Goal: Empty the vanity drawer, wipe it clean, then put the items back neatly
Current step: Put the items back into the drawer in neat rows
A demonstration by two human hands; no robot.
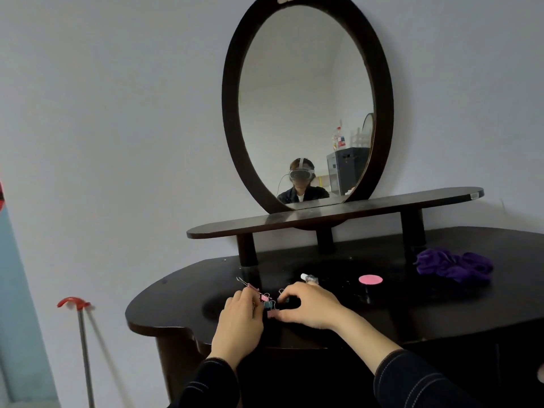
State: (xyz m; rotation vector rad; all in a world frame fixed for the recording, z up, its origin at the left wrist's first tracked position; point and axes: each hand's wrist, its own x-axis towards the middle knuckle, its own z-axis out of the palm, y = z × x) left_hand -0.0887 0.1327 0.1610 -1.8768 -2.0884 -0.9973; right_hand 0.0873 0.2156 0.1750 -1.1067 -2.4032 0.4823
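On the glossy dark wooden vanity top (176, 304), the left hand (240, 316) and right hand (309, 307) curl their fingers onto a cluster of small pink and teal binder clips (269, 304) lying between them. Herding them into one tight pile before lifting seems wise; the drawer is out of view.

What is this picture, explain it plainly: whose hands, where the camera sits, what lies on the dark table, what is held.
No machine here: a person works bare-handed, and the single camera sits on their head, looking forward and down. The mirror reflects the headset. On the dark vanity top lie a small bottle, a pink round disc and a purple cloth. The left hand and right hand curl over a cluster of binder clips; whether either truly pinches one is unclear.
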